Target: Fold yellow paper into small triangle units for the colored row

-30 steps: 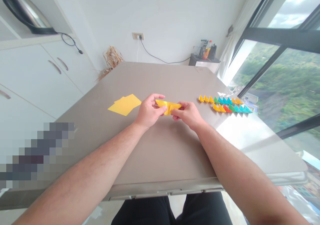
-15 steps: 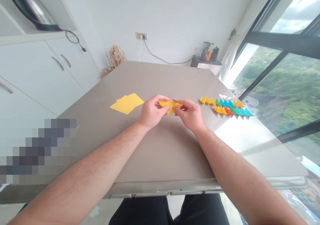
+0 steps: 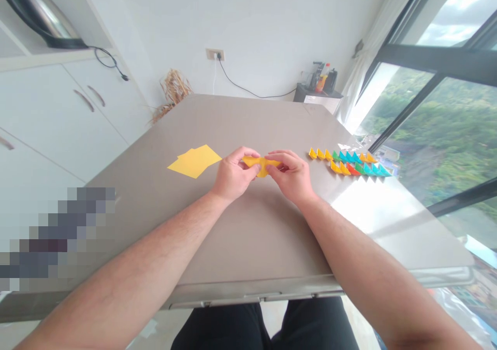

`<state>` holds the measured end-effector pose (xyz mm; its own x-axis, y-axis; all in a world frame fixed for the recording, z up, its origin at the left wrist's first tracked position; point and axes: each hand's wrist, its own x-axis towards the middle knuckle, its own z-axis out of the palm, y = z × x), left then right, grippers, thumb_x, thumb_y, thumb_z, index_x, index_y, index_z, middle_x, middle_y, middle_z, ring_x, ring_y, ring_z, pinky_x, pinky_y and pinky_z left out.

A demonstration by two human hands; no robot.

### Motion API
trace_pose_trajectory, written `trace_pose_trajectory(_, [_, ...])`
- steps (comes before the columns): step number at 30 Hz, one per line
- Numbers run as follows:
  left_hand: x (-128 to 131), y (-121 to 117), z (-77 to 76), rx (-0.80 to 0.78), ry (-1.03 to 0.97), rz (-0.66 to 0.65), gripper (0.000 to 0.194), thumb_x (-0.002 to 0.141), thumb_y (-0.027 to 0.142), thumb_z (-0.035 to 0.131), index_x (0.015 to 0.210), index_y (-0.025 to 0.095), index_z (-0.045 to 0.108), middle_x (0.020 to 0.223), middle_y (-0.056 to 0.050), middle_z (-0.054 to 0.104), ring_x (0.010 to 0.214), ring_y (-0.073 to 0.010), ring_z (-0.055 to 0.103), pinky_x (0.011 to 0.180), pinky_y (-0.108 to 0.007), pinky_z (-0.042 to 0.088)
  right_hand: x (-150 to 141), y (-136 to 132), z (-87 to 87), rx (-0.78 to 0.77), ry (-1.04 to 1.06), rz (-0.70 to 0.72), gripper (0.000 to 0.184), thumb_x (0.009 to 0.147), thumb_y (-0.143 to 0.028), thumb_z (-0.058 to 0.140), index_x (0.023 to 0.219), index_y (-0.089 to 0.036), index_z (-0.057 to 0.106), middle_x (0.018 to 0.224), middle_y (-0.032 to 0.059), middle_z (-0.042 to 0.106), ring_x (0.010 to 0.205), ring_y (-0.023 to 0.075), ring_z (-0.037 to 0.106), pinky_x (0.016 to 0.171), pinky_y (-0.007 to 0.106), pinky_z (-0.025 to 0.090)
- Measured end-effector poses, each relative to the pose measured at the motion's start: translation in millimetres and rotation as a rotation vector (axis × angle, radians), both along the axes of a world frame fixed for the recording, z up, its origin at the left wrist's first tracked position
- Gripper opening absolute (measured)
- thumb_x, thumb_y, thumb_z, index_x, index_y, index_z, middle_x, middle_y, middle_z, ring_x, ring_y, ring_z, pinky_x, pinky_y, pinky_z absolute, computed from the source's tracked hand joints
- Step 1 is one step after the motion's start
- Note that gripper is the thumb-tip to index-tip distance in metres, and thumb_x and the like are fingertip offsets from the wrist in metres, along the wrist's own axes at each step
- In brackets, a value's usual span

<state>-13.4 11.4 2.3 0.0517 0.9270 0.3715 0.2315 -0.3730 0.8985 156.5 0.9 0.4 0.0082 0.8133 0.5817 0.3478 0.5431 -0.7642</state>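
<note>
A small folded yellow paper [image 3: 262, 166] is held between my two hands, above the middle of the table. My left hand [image 3: 234, 176] pinches its left part, thumb in front and fingers behind. On the other side my right hand [image 3: 291, 175] grips the right part the same way. The fingers hide both ends of the paper. To the left of my left hand lie flat yellow paper sheets [image 3: 196, 162], overlapping. Two rows of small folded paper boats stand right of my right hand, among them a yellow boat [image 3: 312, 154], a red boat [image 3: 353, 169] and a blue boat [image 3: 384, 171].
The grey-brown table [image 3: 248, 236] has its front edge at my lap. A window [image 3: 458, 117] borders its right side. Behind it a small cabinet [image 3: 318, 99] carries bottles. A kettle [image 3: 46, 16] stands on the left shelf, and dried stalks [image 3: 174, 88] rise past the far-left corner.
The view has shifted slightly, so most things appear a little further left. Both hands keep their hold on the folded paper, whose centre looks slightly more pinched together.
</note>
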Motion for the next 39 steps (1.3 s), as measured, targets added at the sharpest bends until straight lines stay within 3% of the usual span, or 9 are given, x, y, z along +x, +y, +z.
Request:
trace_pose_trajectory(16, [0,-2,0.8,0.067,0.168,0.007,0.021,0.076,0.024,0.069,0.098,0.024,0.07,0.09,0.003,0.075,0.066,-0.0124,0.066,0.067,-0.025,0.054,0,1,-0.3,-0.021,-0.068,-0.011,0.013,0.077,-0.021,0.061,0.085,-0.024,0.071,0.096,0.0028,0.069,0.079,0.0159,0.063,0.069,0.03,0.052])
trace_pose_trajectory(22, [0,-5,1.1,0.077,0.251,0.0,0.014,0.076,0.026,0.069,0.088,0.023,0.064,0.082,0.004,0.071,0.061,-0.0107,0.061,0.061,-0.023,0.049,5,2,4.7,-0.259,-0.046,0.091,0.008,0.073,-0.023,0.063,0.081,-0.022,0.061,0.077,-0.0025,0.066,0.066,0.0136,0.058,0.059,0.027,0.045])
trace_pose_trajectory(28, [-4,-1,-3.9,0.047,0.377,-0.073,0.015,0.076,0.031,0.07,0.078,0.023,0.057,0.071,0.004,0.065,0.061,-0.0126,0.057,0.057,-0.023,0.043,13,3,10.0,-0.416,-0.15,0.19,0.009,0.071,-0.024,0.066,0.078,-0.022,0.061,0.076,-0.0013,0.07,0.069,0.0155,0.062,0.06,0.027,0.046])
trace_pose_trajectory(39, [-3,3,-5.6,-0.159,0.178,-0.186,0.014,0.073,0.027,0.071,0.082,0.022,0.061,0.08,0.0,0.07,0.068,-0.0155,0.068,0.06,-0.026,0.055,10,2,9.0,-0.342,-0.284,0.078,0.003,0.073,-0.024,0.061,0.072,-0.021,0.06,0.073,-0.0019,0.067,0.066,0.0136,0.056,0.056,0.025,0.041])
